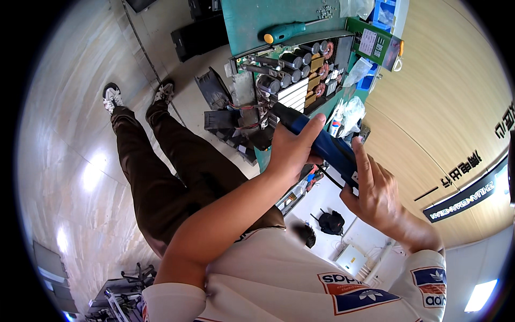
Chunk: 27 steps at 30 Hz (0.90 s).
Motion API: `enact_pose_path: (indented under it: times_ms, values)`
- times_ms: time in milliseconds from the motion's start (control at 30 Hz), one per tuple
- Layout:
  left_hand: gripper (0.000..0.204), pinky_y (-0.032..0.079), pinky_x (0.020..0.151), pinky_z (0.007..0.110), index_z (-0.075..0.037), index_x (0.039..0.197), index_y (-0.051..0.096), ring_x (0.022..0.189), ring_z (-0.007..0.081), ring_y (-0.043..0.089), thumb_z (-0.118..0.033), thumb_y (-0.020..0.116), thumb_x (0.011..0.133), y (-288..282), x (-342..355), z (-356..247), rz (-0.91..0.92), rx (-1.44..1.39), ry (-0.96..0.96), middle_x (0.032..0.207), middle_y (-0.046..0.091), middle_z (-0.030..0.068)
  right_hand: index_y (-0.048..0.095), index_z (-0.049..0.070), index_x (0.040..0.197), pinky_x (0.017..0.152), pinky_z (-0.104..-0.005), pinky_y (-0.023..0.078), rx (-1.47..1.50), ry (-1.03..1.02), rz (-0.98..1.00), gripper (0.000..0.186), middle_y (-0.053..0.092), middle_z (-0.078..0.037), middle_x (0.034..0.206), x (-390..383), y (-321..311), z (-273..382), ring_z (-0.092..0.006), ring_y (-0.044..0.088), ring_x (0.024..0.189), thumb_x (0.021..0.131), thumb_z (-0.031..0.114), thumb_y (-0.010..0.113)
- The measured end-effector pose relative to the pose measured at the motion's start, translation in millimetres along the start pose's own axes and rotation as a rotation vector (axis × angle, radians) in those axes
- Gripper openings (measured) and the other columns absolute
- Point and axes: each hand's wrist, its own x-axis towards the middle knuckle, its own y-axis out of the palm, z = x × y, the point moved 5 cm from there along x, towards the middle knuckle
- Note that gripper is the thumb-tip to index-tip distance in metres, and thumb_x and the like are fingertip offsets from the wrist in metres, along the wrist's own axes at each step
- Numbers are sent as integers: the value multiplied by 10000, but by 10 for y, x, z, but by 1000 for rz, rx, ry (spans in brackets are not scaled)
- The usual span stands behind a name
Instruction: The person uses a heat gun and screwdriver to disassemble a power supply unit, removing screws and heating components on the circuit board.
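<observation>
A long blue-and-black handheld power tool [333, 152] is held in both hands, slanting down from its dark front end toward the right. My left hand [292, 145] wraps round its front part, thumb along the top. Around the rear part, my right hand [377, 188] is closed, with the index finger stretched along the body. A dark cable hangs beside the tool. The tool's front end reaches the near edge of an opened electronic unit [300, 72] with black capacitors, copper coils and white bars. Whether its tip touches anything there cannot be made out.
The unit lies on a green bench mat [247, 21]. A teal screwdriver [284, 33] with a yellow end lies beyond it, near loose screws [325, 11]. Black fans [213, 88] hang off the bench's left side by wires. Plastic bags [352, 114] and a green box [374, 44] stand right.
</observation>
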Motion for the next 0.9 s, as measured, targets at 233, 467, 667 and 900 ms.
enact_pose_path:
  times_ms: [233, 467, 667, 900]
  values:
    - [452, 551, 457, 257, -22, 1032, 558, 614, 140, 676, -406, 725, 864, -25, -1, 11, 8, -10, 6, 797, 655, 57, 362, -26, 1436, 707, -413, 538, 125, 70, 52, 818, 616, -233, 1006, 26, 21, -11, -356, 648, 779, 680, 5, 672]
    - [485, 570, 475, 278, 6, 1038, 546, 629, 160, 684, -410, 723, 863, -36, -3, -8, 23, -24, 4, 823, 648, 82, 390, 22, 1422, 751, -393, 526, 628, 271, 198, 684, 659, -241, 973, 131, -42, -122, -344, 682, 828, 803, 51, 680]
    - [516, 599, 532, 331, 36, 1067, 529, 682, 206, 696, -399, 721, 865, 2, -26, -41, 42, -75, -4, 875, 642, 121, 393, 16, 1427, 752, -378, 518, 650, 314, 242, 640, 668, -244, 952, 165, -49, -187, -326, 688, 809, 850, 89, 660]
    - [497, 629, 605, 381, 48, 1072, 522, 732, 223, 702, -369, 711, 877, -8, 19, -13, 72, -134, 25, 908, 640, 137, 383, 18, 1445, 744, -385, 522, 583, 209, 185, 662, 662, -262, 982, 221, -94, -138, -351, 686, 808, 843, 65, 655]
